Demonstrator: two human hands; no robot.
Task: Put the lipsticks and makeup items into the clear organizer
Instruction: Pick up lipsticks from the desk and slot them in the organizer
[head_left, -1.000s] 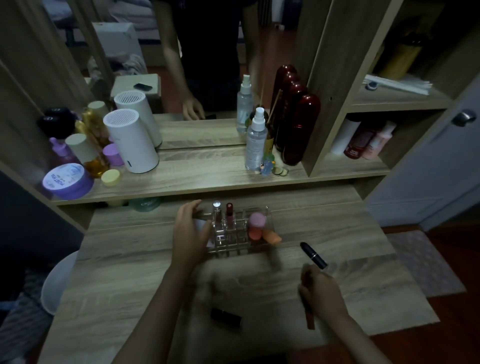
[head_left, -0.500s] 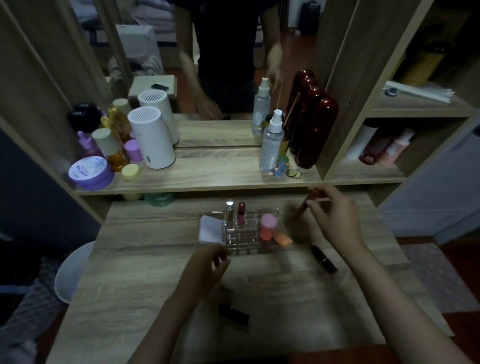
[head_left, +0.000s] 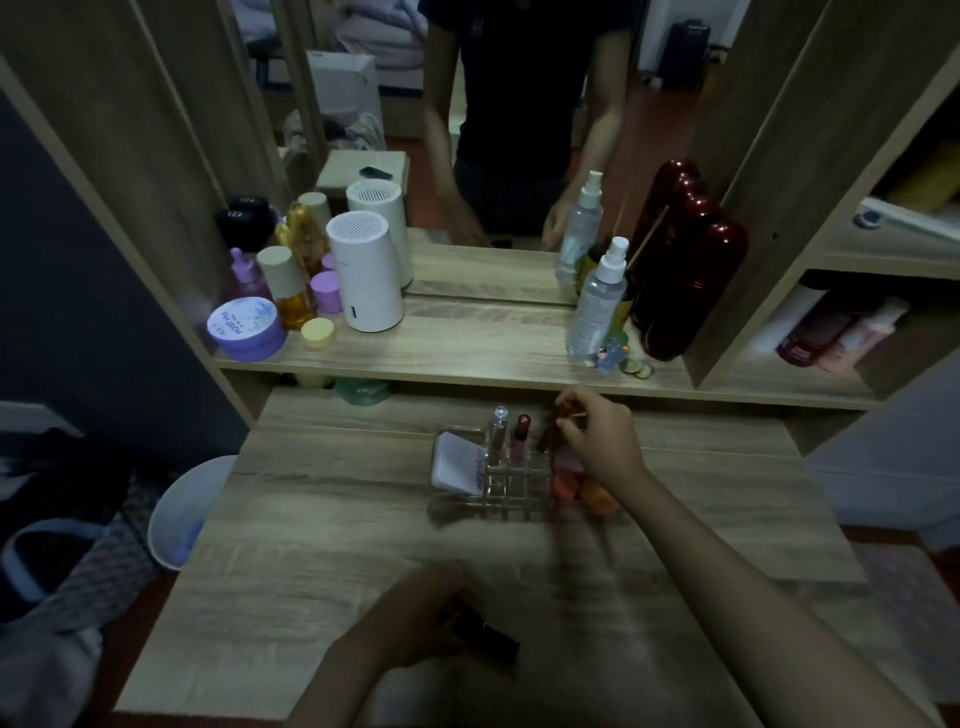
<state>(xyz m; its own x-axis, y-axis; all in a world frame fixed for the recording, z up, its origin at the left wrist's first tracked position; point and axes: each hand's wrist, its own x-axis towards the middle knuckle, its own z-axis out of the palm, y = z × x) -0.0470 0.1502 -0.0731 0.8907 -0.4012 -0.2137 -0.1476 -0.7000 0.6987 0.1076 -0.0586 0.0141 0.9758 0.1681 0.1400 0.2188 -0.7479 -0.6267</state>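
Note:
The clear organizer (head_left: 493, 501) stands mid-table, holding a white compact (head_left: 457, 462), a silver-capped tube (head_left: 498, 428), a red-capped lip tube (head_left: 520, 436) and pink and orange sponges (head_left: 563, 486). My right hand (head_left: 605, 441) hovers over the organizer's right side, pinching a slim brown makeup pencil (head_left: 548, 434) that points down toward the slots. At the table's front edge my left hand (head_left: 415, 618) is curled around a dark lipstick (head_left: 491, 644), still low on the wood. My right forearm hides the table to the right of the organizer.
A raised shelf (head_left: 467, 353) behind the table carries a white cylinder (head_left: 366, 278), jars, a spray bottle (head_left: 597, 306) and dark red bottles (head_left: 691, 291), with a mirror behind. A white bin (head_left: 182, 512) sits on the floor to the left.
My right hand carried the brown pencil from the front right up over the organizer. My left hand left the organizer, drew back to the front edge and closed on the dark lipstick.

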